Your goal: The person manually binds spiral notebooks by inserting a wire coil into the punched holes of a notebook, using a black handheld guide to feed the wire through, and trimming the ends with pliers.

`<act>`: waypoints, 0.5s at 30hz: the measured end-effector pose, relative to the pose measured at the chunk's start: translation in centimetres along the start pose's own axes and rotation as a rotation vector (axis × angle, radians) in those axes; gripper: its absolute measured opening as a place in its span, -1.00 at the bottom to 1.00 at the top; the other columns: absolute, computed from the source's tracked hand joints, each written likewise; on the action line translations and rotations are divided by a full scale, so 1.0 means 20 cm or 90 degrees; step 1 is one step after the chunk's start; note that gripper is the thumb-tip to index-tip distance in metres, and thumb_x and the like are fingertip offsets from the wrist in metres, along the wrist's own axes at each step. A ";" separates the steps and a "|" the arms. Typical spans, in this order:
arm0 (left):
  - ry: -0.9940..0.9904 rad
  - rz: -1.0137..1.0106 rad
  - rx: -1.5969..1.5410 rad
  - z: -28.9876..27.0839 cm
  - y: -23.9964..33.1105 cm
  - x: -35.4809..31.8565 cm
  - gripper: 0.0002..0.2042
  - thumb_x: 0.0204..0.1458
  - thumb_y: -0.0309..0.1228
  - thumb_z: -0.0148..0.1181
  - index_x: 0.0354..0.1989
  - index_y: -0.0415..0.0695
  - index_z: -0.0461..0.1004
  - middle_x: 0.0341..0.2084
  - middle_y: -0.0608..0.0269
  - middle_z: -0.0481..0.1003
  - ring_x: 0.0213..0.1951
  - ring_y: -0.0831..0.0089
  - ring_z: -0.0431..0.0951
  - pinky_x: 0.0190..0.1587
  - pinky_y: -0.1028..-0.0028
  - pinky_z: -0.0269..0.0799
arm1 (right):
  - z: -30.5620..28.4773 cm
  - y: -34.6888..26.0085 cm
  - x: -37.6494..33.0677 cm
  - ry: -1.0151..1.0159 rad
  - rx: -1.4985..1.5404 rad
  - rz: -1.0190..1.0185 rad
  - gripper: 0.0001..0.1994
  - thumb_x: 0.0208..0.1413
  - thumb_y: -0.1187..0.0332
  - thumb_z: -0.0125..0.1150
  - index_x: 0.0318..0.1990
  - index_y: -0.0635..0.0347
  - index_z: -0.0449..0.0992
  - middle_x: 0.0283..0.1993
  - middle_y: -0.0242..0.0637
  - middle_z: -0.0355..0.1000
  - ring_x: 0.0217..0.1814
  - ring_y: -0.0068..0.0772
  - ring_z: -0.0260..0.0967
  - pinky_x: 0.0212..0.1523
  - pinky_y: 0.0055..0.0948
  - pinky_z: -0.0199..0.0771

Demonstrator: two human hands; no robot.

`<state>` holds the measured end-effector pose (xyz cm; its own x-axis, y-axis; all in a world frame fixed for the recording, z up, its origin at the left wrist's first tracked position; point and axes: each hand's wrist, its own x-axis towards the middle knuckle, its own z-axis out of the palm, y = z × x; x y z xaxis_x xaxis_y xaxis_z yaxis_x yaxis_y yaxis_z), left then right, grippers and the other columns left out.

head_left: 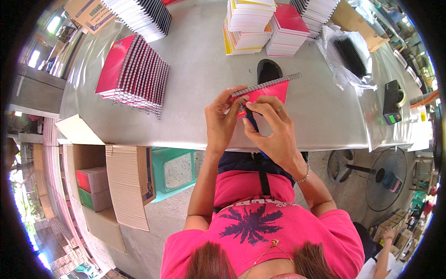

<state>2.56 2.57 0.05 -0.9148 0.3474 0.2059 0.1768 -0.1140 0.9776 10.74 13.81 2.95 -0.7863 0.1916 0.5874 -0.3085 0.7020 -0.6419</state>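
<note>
A red notebook (274, 93) lies at the table's front edge before me. A dark spiral coil (267, 87) runs along its far edge, and its loose end sticks out past the right corner. My left hand (222, 118) grips the notebook's left end, fingers closed by the coil. In my right hand (276, 125) is a pliers-like tool (252, 122) with blue handles. Its dark tip meets the coil's left end, close to my left fingertips. The jaws are partly hidden by my fingers. A black oval object (269, 70) lies just behind the notebook.
Coil-bound red notebooks (134, 69) stand stacked at left, unbound red pads (289, 30) at the back. Loose black coils (349, 56) lie on white wrapping at right, near a tape dispenser (392, 102). An open carton (125, 186), green stool (174, 172) and fan (383, 176) flank me.
</note>
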 end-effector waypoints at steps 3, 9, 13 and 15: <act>-0.015 -0.028 0.006 -0.02 0.00 -0.01 -0.78 0.16 -0.61 0.07 -0.03 -0.30 0.50 -0.29 0.28 0.56 -0.22 0.64 0.49 -0.14 0.59 0.44 | 0.03 -0.01 0.01 -0.003 0.005 -0.008 -0.69 -0.10 0.52 0.33 -0.14 0.20 0.49 -0.16 -0.19 0.38 -0.14 -0.09 0.40 -0.13 -0.25 0.48; -0.009 -0.040 0.029 -0.03 0.02 -0.03 -0.78 0.18 -0.61 0.05 -0.02 -0.33 0.49 -0.24 0.23 0.57 -0.18 0.60 0.52 -0.09 0.56 0.45 | 0.04 0.00 0.00 -0.011 -0.024 -0.023 -0.69 -0.10 0.50 0.32 -0.13 0.21 0.51 -0.18 -0.20 0.38 -0.15 -0.12 0.41 -0.15 -0.25 0.49; 0.000 -0.049 0.047 -0.02 0.05 -0.04 -0.78 0.18 -0.62 0.04 -0.03 -0.35 0.49 -0.25 0.22 0.58 -0.19 0.60 0.53 -0.10 0.55 0.46 | 0.04 0.01 -0.01 -0.003 -0.040 -0.042 -0.68 -0.11 0.51 0.33 -0.12 0.21 0.52 -0.19 -0.20 0.40 -0.16 -0.12 0.42 -0.17 -0.25 0.50; 0.004 -0.055 0.053 -0.02 0.05 -0.04 -0.78 0.17 -0.63 0.03 -0.04 -0.35 0.49 -0.25 0.24 0.58 -0.20 0.60 0.53 -0.10 0.56 0.46 | 0.04 0.02 -0.01 -0.002 -0.047 -0.054 -0.68 -0.12 0.51 0.33 -0.12 0.22 0.52 -0.19 -0.20 0.40 -0.17 -0.12 0.42 -0.17 -0.25 0.50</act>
<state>3.27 1.76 0.91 -0.9302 0.3465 0.1213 0.1271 -0.0060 0.9919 10.27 13.43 2.25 -0.7611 0.1266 0.6361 -0.3336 0.7647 -0.5514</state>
